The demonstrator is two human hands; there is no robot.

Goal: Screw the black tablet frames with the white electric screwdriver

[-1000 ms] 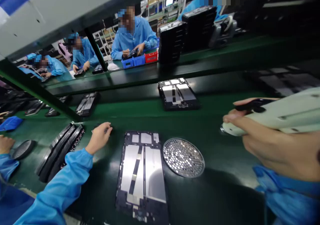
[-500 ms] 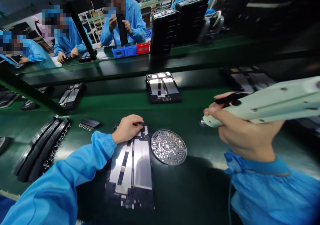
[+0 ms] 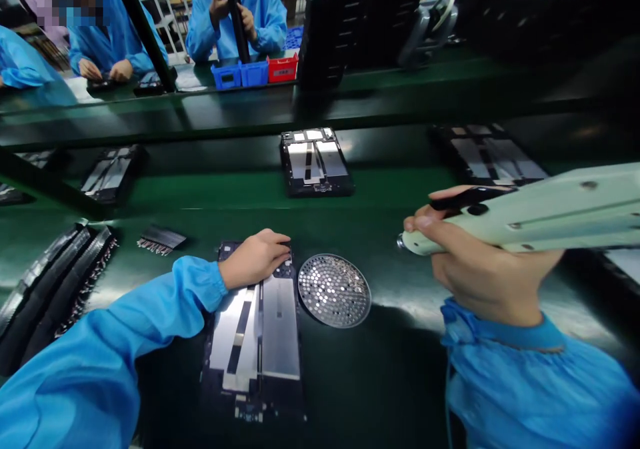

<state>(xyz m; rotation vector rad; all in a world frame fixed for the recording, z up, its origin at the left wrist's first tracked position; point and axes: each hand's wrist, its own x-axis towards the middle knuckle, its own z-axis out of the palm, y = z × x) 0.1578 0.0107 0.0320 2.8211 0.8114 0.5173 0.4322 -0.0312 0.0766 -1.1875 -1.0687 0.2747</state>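
An opened tablet (image 3: 281, 329) lies on the green bench in front of me, silver battery panels and dark flex cables showing. Over its upper end is my left hand (image 3: 257, 259), fingers closed and pressed down near the top right corner; whatever they pinch is hidden. My right hand (image 3: 487, 272) grips a pale green electric screwdriver (image 3: 565, 212), held above the bench to the right with its tip pointing left. Between the hands, close beside the tablet, sits a round perforated screw plate (image 3: 335, 290) with shiny bits in its holes.
Black strips with fringed wires (image 3: 55, 296) lie at left, with a smaller piece (image 3: 161, 238) nearby. More opened tablets (image 3: 317, 162) rest along the line behind. Blue bins (image 3: 240, 74), a red bin (image 3: 283, 68) and black stacked trays (image 3: 330, 32) stand beyond. Co-workers in blue sit opposite.
My view has tilted down and shifted slightly, so the background sits higher. The left hand's fingers remain at the tablet's top corner; the right hand still holds the screwdriver off the bench.
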